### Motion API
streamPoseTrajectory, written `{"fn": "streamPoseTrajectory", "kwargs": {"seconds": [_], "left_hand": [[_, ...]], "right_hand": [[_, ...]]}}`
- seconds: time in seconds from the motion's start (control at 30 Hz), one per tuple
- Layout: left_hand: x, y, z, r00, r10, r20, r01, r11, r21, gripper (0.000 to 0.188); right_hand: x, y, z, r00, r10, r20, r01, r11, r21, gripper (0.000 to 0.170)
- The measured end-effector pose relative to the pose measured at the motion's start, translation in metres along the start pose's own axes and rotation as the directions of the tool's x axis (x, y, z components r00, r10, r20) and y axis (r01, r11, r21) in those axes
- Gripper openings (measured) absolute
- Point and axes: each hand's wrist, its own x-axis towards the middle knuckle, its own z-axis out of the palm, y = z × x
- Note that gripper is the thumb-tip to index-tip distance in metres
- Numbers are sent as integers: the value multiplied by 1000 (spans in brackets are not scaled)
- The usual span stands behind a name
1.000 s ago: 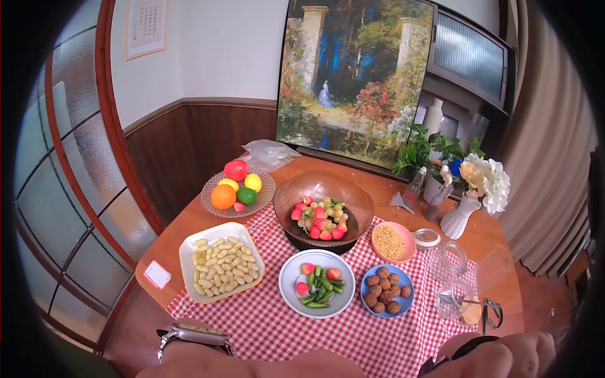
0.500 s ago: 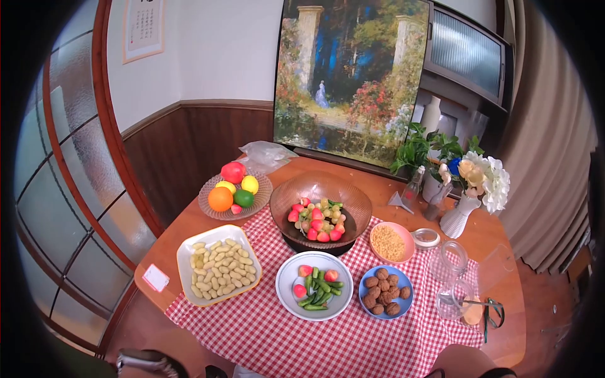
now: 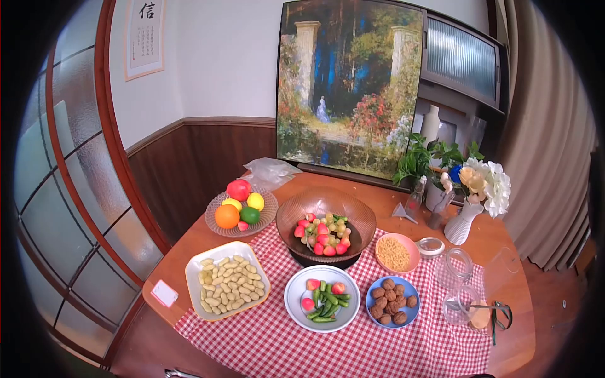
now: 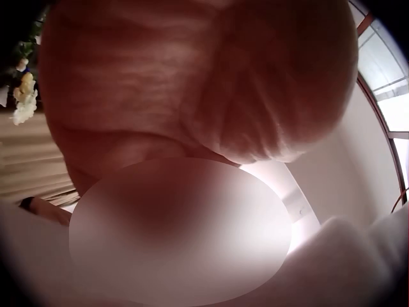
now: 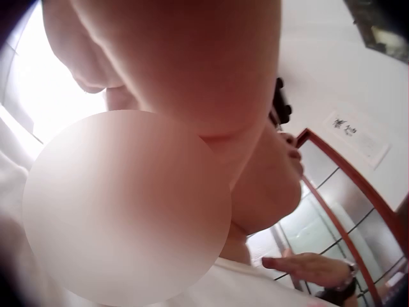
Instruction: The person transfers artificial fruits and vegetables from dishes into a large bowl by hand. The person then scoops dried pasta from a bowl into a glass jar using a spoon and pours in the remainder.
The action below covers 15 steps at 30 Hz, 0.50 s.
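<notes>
Both hands are out of the head view; only a sliver of the silver watch (image 3: 180,373) shows at its bottom edge. In the right wrist view my left hand (image 5: 313,268), with a watch band at its wrist, extends its fingers and holds nothing visible. Its palm fills the upper left wrist view. My right hand (image 5: 185,70) looms large and close in the right wrist view; cannot tell how its fingers lie. Nearest the table's front stand a dish of peanuts (image 3: 230,283), a bowl of green peppers (image 3: 326,309) and red fruit, and a blue plate of walnuts (image 3: 392,302).
A checked cloth (image 3: 265,346) covers the table's middle. Behind the bowls stand a large brown glass bowl (image 3: 296,211) of grapes and red fruit, a glass fruit plate (image 3: 265,220) and a pink bowl (image 3: 408,263). Glass jars (image 3: 454,268), glasses and a flower vase (image 3: 462,223) stand right.
Both hands have dropped out of the head view at the bottom, the left watch last to show. The head view has tilted slightly upward. The things on the table have stayed in place.
</notes>
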Motion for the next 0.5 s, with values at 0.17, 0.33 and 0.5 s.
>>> {"fn": "streamPoseTrajectory", "kwargs": {"seconds": [0.17, 0.33, 0.5], "left_hand": [[-3, -19, -4, 613, -103, 783, 215, 976, -40, 75], [18, -44, -14, 83, -379, 922, 148, 919, 364, 39], [51, -106, -25, 712, -669, 214, -90, 215, 972, 36]], "right_hand": [[9, 2, -19, 996, 17, -83, -33, 981, -193, 80], [15, 20, -38, 989, 110, 100, -80, 960, -267, 60], [38, 48, -88, 692, 125, -711, -682, 435, -587, 27]]}}
